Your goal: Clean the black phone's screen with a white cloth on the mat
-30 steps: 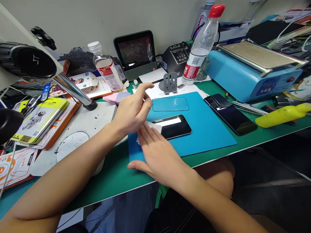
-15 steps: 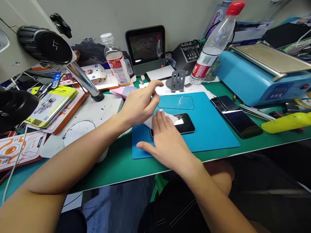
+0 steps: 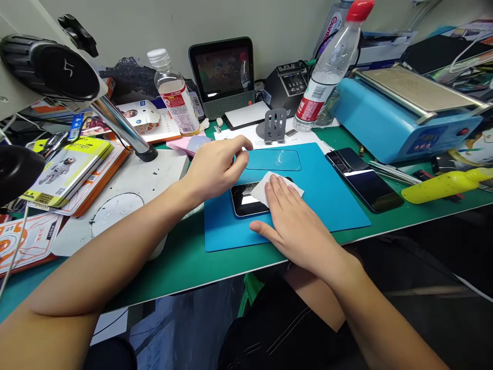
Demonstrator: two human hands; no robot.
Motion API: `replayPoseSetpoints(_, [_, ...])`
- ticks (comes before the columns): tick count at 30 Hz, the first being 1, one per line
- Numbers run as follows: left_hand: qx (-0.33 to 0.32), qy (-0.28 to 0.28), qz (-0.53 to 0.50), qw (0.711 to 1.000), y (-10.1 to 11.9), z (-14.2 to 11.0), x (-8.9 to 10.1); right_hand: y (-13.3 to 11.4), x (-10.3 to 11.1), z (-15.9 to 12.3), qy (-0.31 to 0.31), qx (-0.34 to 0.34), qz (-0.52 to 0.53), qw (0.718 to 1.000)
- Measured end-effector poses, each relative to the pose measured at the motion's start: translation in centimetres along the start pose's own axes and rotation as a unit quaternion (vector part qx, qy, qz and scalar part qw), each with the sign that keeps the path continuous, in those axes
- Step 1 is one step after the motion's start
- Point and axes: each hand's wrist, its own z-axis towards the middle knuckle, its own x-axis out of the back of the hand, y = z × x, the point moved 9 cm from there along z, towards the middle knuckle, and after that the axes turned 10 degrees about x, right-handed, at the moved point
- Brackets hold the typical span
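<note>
A white wipe is spread over the right part of a black-screened phone, which lies on a blue mat. My right hand presses the wipe down with flat fingers, its thumb stuck out to the side. To the left, my left hand hovers just above the mat near the phone's left end. Its fingers are loosely curled, with thumb and index finger apart and nothing visible between them. Behind the phone lies a clear screen protector with a dark border, partly hidden by my left hand.
A second phone lies right of the mat, near tweezers and a yellow bottle. Behind them stands a blue heating machine. Plastic bottles, a display and a grey stand line the back. A microscope post rises at left.
My right hand has slid the wipe rightward across the phone, uncovering its left end. My left hand stays in much the same pose. The camera view has shifted slightly.
</note>
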Motion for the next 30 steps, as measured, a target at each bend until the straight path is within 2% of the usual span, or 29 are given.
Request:
replayPoseSetpoints(2, [0.003,-0.002,-0.001,1.000,0.0,0.0,0.0,-0.3,-0.1,1.4,-0.005,-0.030,-0.002,1.000])
replayPoseSetpoints(4, [0.001,-0.004,-0.002,1.000,0.0,0.0,0.0,-1.7,-0.5,2.8,-0.015,-0.044,0.002,0.999])
replayPoseSetpoints(8, [-0.007,-0.006,-0.015,1.000,0.3,-0.1,0.1,-6.6,-1.5,3.9,-0.017,0.026,0.014,0.999])
replayPoseSetpoints(11, [-0.004,-0.007,-0.014,1.000,0.2,-0.1,0.1,-8.0,-1.6,2.2,-0.004,0.086,0.015,0.996])
replayPoseSetpoints(13, [-0.006,-0.003,-0.009,1.000,0.2,-0.1,0.1,-7.0,-1.4,0.3,-0.003,0.107,0.004,0.994])
replayPoseSetpoints(15, [-0.007,-0.001,-0.002,1.000,0.1,0.0,0.1,-4.5,-0.8,-1.3,0.004,0.097,-0.013,0.995])
replayPoseSetpoints(17, [-0.003,-0.012,0.008,1.000,0.0,0.0,-0.2,-1.3,-0.2,-2.1,0.004,0.057,-0.032,0.998])
replayPoseSetpoints(20, [-0.001,-0.038,0.027,0.999,0.0,-0.1,-0.8,2.1,0.5,-1.7,-0.015,-0.007,-0.041,0.999])
replayPoseSetpoints(22, [-0.005,-0.055,0.035,0.998,0.2,-0.3,-1.3,2.2,0.5,-0.4,-0.028,-0.024,-0.034,0.999])
replayPoseSetpoints(24, [-0.008,-0.067,0.034,0.997,0.2,-0.4,-1.6,0.8,0.4,1.2,-0.025,-0.032,-0.023,0.999])
replayPoseSetpoints(27, [-0.003,-0.069,0.019,0.997,0.1,-0.4,-1.6,-3.1,-0.5,2.7,-0.030,0.013,0.005,0.999])
replayPoseSetpoints(30, [0.003,-0.069,0.018,0.997,-0.1,-0.3,-1.5,-6.0,-1.0,1.9,-0.026,0.078,0.017,0.996])
